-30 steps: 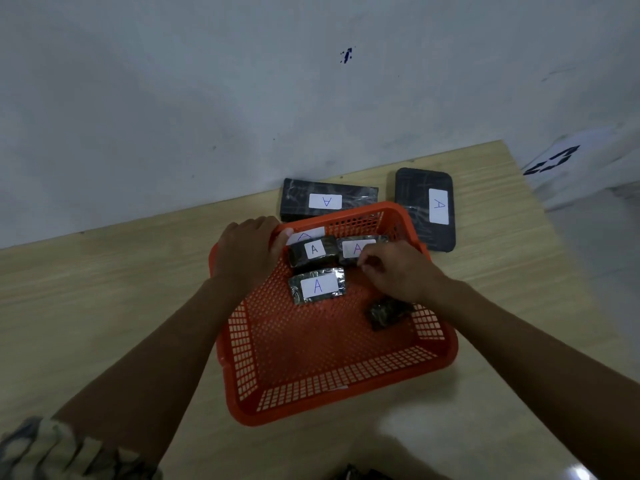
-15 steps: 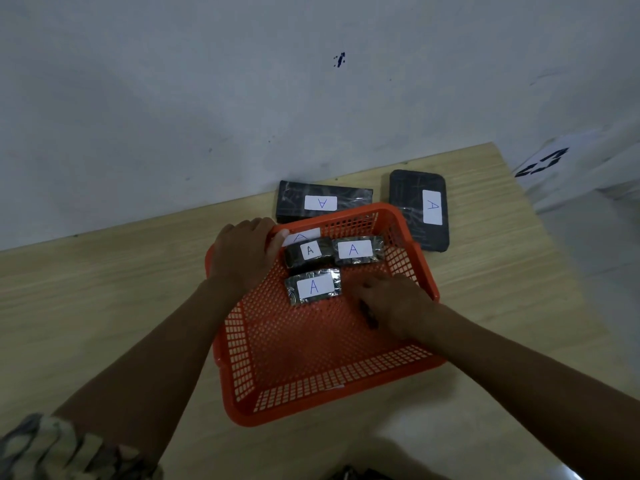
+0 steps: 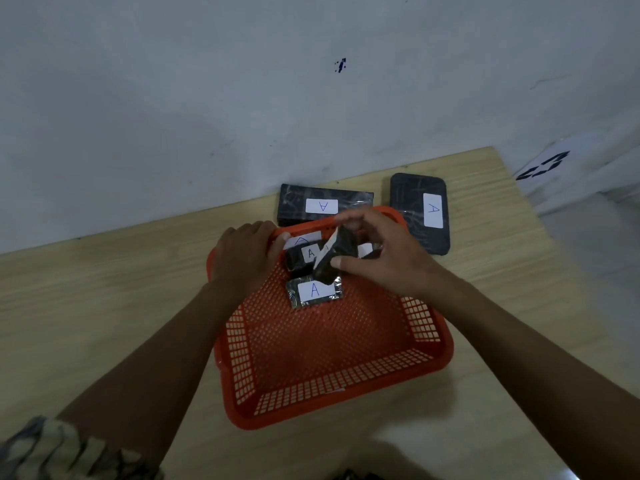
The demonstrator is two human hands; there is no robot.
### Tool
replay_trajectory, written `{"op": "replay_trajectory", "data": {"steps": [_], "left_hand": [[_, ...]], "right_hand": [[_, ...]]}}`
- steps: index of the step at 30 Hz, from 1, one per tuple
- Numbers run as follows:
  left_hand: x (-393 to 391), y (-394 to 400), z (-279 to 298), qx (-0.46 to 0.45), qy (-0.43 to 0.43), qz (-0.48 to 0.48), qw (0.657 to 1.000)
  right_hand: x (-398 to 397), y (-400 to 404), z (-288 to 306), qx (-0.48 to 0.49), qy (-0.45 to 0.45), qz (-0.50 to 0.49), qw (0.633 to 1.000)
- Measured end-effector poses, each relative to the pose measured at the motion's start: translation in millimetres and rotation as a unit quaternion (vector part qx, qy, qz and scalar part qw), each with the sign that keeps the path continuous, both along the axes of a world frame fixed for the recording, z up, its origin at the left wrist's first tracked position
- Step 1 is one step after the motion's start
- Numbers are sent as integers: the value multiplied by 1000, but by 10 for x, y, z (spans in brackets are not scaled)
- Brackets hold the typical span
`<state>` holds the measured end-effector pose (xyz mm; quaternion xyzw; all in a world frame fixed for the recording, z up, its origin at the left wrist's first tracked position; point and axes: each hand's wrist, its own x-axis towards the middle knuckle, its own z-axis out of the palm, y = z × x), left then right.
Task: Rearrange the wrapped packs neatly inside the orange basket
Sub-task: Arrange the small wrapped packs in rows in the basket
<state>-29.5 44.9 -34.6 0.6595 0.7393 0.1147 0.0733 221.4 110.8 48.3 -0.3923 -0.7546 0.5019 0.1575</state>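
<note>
An orange mesh basket (image 3: 332, 386) sits on the wooden table. At its far end lie several small dark wrapped packs with white "A" labels: one flat in front (image 3: 314, 292), one behind it (image 3: 302, 255), another partly hidden at the right (image 3: 365, 250). My right hand (image 3: 377, 252) holds a dark wrapped pack (image 3: 332, 261) tilted on edge in the air above them. My left hand (image 3: 244, 259) grips the basket's far left rim, thumb touching a labelled pack at the back (image 3: 300, 239).
Two larger black wrapped packs with "A" labels lie on the table behind the basket, one against the wall (image 3: 323, 205), one at the far right (image 3: 420, 211). The table's right edge (image 3: 540, 237) is close. A wall stands right behind.
My right hand went down to the loose pack at the basket's right side, took hold of it, and lifted it up and back over the row of packs. My left hand stayed on the rim.
</note>
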Motion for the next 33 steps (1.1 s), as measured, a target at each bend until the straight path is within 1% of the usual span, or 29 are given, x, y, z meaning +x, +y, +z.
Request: {"op": "replay_trajectory", "data": {"steps": [3, 8, 11, 14, 16, 17, 19, 20, 23, 27, 31, 33], "left_hand": [[1, -1, -4, 4, 5, -1, 1000], [-4, 12, -18, -4, 12, 3, 1000], [-6, 13, -28, -4, 11, 4, 1000], [-8, 12, -33, -5, 16, 5, 1000], [-8, 12, -34, -2, 15, 6, 1000], [-7, 10, -33, -2, 12, 6, 1000], [-4, 8, -31, -4, 10, 6, 1000], [-3, 7, -28, -5, 10, 6, 1000], [-6, 6, -19, -6, 7, 5, 1000], [0, 3, -13, -6, 3, 7, 1000], [3, 1, -11, 2, 10, 3, 1000], [0, 3, -7, 4, 10, 2, 1000]], "right_hand": [[43, -47, -73, -16, 35, -19, 999], [154, -153, -254, -87, 48, -87, 991], [199, -200, -377, -69, 28, -106, 992], [245, -198, -481, -13, -32, -86, 996], [296, -193, -504, 45, -85, -31, 995], [322, -197, -516, 90, -120, 9, 989], [361, -200, -544, 178, -189, 69, 963], [372, -196, -558, 196, -218, 81, 953], [346, -188, -561, 163, -288, 87, 940], [325, -162, -507, 158, -316, 76, 932], [307, -150, -507, 135, -376, 92, 912], [268, -143, -534, 145, -394, 108, 901]]}}
